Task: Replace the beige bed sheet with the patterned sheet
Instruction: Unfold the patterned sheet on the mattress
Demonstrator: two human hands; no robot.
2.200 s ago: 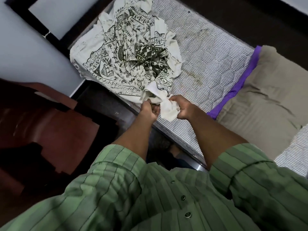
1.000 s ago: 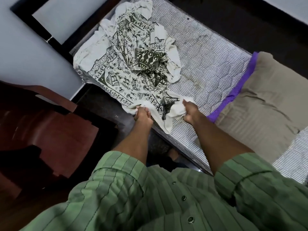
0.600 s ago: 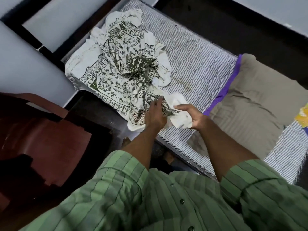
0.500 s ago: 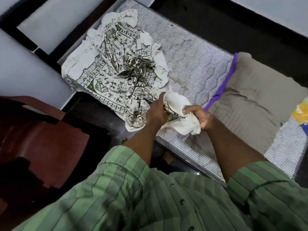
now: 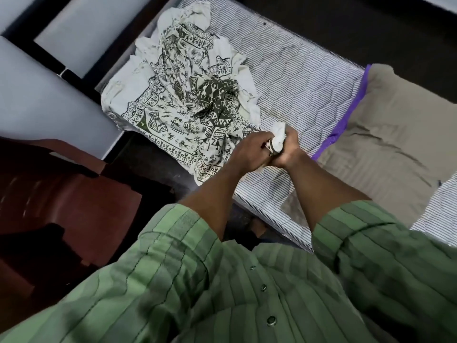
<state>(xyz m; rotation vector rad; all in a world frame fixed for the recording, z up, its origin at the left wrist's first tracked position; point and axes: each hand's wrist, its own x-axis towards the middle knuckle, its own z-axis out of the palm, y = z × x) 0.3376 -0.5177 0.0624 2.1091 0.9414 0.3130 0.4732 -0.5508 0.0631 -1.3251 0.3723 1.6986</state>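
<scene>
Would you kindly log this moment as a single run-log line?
left hand: grips patterned sheet | right hand: grips same bunched edge | sheet: crumpled on striped mattress | beige pillow: beside

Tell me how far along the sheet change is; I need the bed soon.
Done: the striped mattress lies bare, with no beige sheet spread on it. In hand: the left hand and right hand grip a bunched edge of the patterned sheet, crumpled at one end. Left: spreading it over the mattress.
</scene>
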